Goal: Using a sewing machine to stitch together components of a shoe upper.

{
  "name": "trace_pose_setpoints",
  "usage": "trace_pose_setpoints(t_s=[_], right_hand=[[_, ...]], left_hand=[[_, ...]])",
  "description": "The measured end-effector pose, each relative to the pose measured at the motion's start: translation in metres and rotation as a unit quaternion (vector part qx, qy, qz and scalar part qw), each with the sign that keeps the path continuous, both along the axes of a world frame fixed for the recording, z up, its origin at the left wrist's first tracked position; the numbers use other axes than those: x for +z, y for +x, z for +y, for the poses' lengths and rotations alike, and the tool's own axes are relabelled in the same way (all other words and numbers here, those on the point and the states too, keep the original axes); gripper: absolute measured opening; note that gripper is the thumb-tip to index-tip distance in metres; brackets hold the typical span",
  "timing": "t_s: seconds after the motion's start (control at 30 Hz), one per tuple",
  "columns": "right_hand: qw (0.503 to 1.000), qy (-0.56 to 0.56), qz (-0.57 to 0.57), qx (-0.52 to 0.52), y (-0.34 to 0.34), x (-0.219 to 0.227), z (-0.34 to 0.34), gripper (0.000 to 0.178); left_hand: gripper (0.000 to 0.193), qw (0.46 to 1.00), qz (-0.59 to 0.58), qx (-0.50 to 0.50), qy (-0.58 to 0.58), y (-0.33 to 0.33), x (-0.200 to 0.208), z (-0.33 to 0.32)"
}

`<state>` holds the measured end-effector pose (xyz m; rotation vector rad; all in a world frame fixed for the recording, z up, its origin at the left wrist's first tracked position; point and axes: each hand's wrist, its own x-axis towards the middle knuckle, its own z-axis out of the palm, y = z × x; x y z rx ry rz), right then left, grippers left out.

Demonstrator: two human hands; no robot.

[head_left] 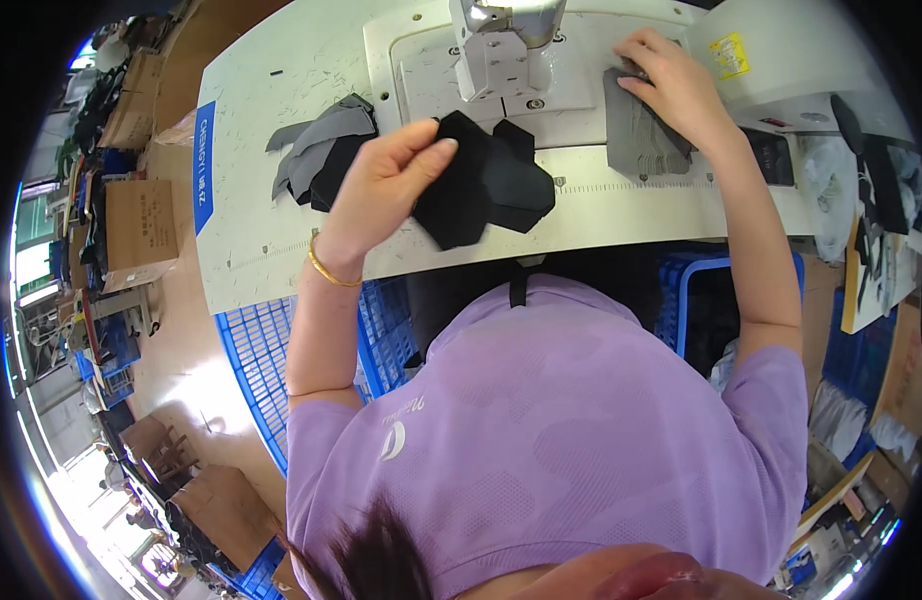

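Observation:
My left hand (386, 185) is closed, thumb against fingers, on black fabric pieces (471, 180) with angular cut edges. They hang over the near edge of the white sewing machine table, in front of the machine head (506, 55). At the table's right, my right hand (671, 85) reaches to the upper end of a stack of grey fabric pieces (643, 130). Its thumb and fingers bend around that end; how many pieces lie between them is hidden. Left of my left hand, a loose pile of grey and black fabric pieces (326, 150) lies on the table.
Thread scraps dot the white tabletop (271, 220). Blue plastic baskets (256, 350) stand below it at the left, another blue basket (676, 290) at the right. Cardboard boxes (141, 230) are stacked across the floor at the left. A clear plastic bag (829, 200) hangs at the right.

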<state>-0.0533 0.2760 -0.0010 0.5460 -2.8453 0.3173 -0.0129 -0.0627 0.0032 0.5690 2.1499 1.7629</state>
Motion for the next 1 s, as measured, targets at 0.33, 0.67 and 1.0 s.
trace_pose_setpoints(t_s=[0.33,0.67,1.0], right_hand=[[0.991,-0.004,0.101,0.092,0.012,0.024,0.001,0.017],[0.786,-0.606,-0.120,0.002,0.073,0.029,-0.116,0.011],[0.852,-0.519,-0.072,-0.024,0.071,0.024,-0.117,0.009]], left_hand=[[0.011,0.995,0.007,0.099,0.006,-0.001,-0.009,0.033],[0.015,0.973,0.132,0.171,0.076,0.016,-0.007,0.061],[0.021,0.974,0.135,0.159,0.085,0.023,0.002,0.058]])
